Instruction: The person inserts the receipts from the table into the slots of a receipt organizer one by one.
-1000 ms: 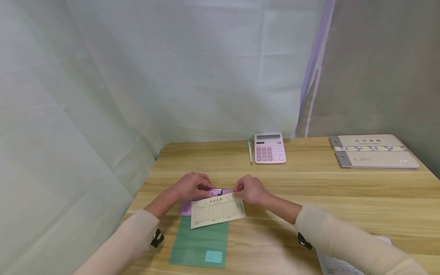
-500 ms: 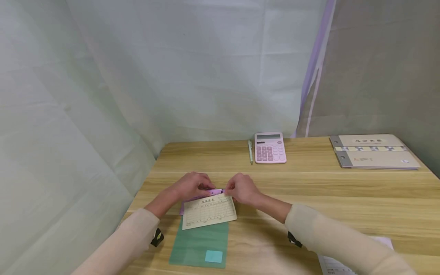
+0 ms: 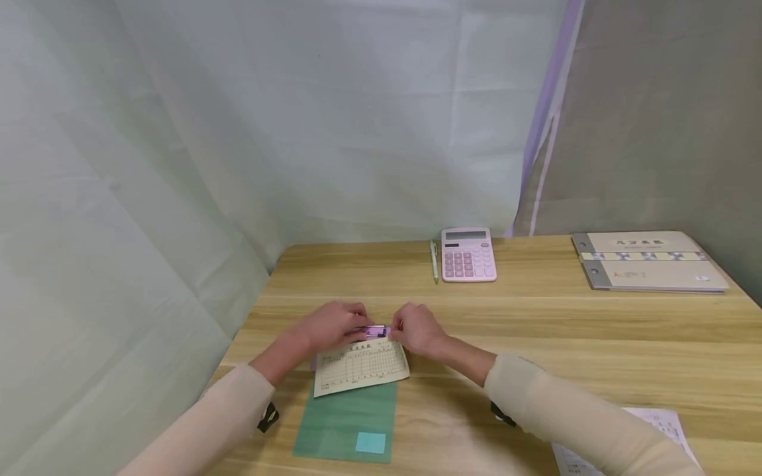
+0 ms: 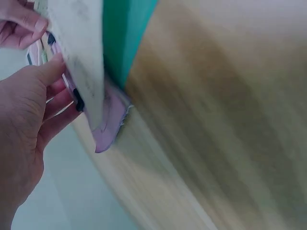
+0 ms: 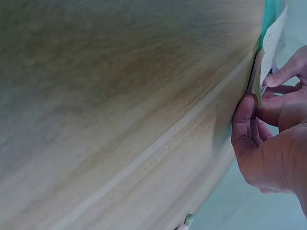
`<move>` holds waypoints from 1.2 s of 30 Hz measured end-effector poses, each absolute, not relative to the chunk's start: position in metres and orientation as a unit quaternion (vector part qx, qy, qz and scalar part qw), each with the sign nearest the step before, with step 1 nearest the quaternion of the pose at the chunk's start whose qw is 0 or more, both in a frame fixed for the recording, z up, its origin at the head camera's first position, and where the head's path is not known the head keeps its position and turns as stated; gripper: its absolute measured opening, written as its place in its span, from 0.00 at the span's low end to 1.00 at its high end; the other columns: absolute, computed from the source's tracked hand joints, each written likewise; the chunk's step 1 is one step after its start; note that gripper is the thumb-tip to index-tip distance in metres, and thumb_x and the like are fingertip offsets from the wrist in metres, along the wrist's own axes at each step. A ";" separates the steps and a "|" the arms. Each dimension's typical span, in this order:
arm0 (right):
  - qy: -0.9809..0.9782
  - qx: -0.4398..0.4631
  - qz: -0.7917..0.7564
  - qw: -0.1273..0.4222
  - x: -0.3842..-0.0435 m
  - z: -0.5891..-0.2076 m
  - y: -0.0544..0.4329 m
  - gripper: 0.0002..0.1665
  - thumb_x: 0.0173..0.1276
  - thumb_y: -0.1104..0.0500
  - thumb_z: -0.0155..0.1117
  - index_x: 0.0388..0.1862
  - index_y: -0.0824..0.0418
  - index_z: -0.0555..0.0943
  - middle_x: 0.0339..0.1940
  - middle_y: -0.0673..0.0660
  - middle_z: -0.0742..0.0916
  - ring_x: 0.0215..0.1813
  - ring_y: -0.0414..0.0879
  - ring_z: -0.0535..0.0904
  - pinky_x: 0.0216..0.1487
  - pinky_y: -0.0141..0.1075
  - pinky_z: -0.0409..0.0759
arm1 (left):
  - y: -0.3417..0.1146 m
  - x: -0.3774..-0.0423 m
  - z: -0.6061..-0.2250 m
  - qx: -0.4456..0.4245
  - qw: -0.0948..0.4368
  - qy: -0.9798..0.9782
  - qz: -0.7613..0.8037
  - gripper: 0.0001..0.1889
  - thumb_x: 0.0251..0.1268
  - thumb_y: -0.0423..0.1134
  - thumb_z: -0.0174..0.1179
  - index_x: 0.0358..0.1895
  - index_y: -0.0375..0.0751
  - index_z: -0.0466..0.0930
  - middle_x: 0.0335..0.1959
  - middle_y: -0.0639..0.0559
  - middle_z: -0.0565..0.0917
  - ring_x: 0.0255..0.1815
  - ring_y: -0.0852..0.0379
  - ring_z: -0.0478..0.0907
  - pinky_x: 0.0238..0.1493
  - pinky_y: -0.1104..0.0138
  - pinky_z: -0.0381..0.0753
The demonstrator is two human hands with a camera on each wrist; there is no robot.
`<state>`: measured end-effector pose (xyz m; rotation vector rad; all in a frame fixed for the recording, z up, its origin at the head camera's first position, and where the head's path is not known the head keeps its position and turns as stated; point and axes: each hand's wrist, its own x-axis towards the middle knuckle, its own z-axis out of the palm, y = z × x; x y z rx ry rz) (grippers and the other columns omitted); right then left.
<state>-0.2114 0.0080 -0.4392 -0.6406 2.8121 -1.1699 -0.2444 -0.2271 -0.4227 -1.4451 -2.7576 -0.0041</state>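
Observation:
A cream printed form slip (image 3: pixel 363 369) lies slanted over the purple sheets (image 3: pixel 380 332) and the upper part of a green translucent sheet (image 3: pixel 345 423). My left hand (image 3: pixel 339 325) grips the top edge by a slim metal clip (image 3: pixel 375 326). In the left wrist view, its thumb lies in front and its fingers behind, beside a black clip part (image 4: pixel 78 99). With thumb and fingertips, my right hand (image 3: pixel 417 329) pinches the slip's upper right corner. The right wrist view shows the right hand (image 5: pixel 268 148) at the papers' edge. Much of the purple is hidden under the slip.
A light blue label (image 3: pixel 371 443) sits low on the green sheet. Farther back are a pale green pen (image 3: pixel 434 261), a pink calculator (image 3: pixel 468 254) and a beige bound book (image 3: pixel 651 261). Another printed paper (image 3: pixel 661 423) lies partly under the right sleeve.
My right hand has moved left with the form slip, bringing it further over the purple sheets. The left hand has stayed almost in place at the clip.

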 end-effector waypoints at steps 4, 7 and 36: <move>0.907 -0.209 -0.366 0.010 -0.211 -0.440 0.008 0.13 0.67 0.66 0.77 0.23 0.60 0.85 0.19 0.48 0.83 0.22 0.40 0.73 0.24 0.30 0.69 | -0.227 -0.240 -0.427 -0.466 0.036 -0.884 0.001 0.14 0.77 0.41 0.67 0.58 0.40 0.90 0.50 0.51 0.85 0.43 0.57 0.85 0.47 0.65 0.86; 0.908 -0.202 -0.366 0.013 -0.212 -0.441 0.008 0.13 0.69 0.66 0.75 0.24 0.60 0.86 0.20 0.48 0.83 0.23 0.40 0.74 0.25 0.30 0.70 | -0.227 -0.237 -0.429 -0.455 0.043 -0.890 0.000 0.13 0.78 0.40 0.66 0.58 0.40 0.90 0.50 0.52 0.85 0.43 0.57 0.85 0.46 0.65 0.85; 0.920 -0.168 -0.353 -0.008 -0.217 -0.445 0.002 0.19 0.71 0.63 0.75 0.19 0.59 0.81 0.17 0.49 0.80 0.20 0.40 0.73 0.24 0.31 0.72 | -0.230 -0.233 -0.433 -0.445 0.065 -0.893 -0.026 0.15 0.73 0.40 0.70 0.58 0.40 0.90 0.49 0.52 0.84 0.41 0.59 0.84 0.42 0.67 0.85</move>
